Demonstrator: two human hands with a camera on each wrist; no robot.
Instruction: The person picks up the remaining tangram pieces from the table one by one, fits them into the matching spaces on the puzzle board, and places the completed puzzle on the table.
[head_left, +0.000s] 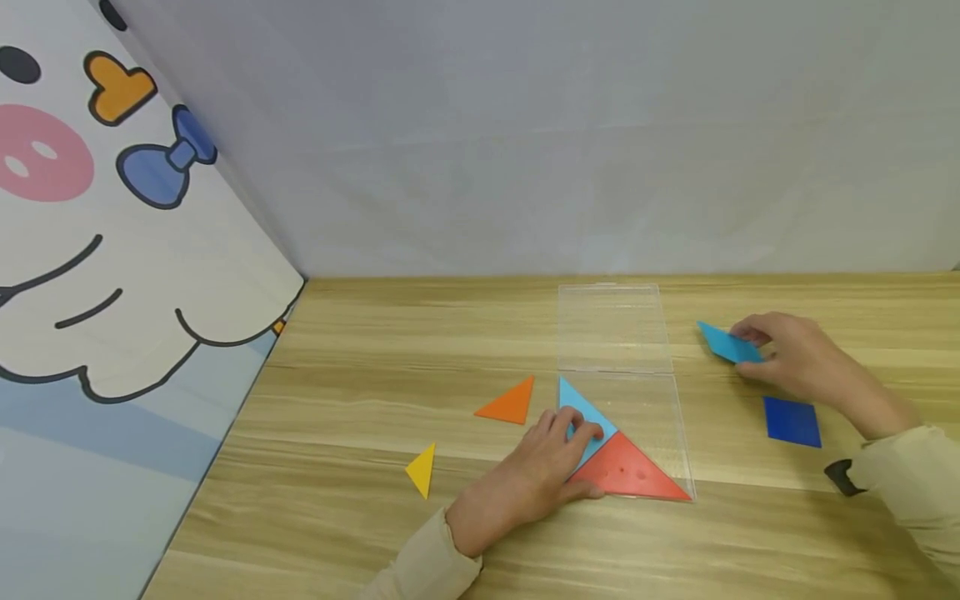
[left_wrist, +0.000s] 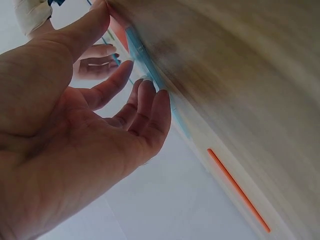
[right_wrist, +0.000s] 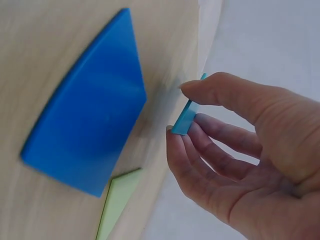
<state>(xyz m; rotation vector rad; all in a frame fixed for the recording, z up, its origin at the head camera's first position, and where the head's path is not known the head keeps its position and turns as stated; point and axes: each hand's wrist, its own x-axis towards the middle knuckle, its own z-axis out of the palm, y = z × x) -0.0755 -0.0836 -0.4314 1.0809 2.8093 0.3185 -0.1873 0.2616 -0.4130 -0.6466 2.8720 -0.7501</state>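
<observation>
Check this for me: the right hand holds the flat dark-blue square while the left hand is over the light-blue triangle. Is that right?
Not quite: the right hand holds a flat light-blue piece; the dark-blue square lies on the wood-grain table, as the head view shows. The left hand is indeed over the light-blue triangle.

A screened-off tabletop workspace, its wider room hidden: a wood-grain table (head_left: 337, 450), a pale sheet (head_left: 525, 167) hanging behind the table, and a cartoon-printed panel (head_left: 210, 275) along the table's left side.

Two triangles (head_left: 510, 402) left of case (head_left: 651, 402), square (head_left: 793, 422) right
</observation>
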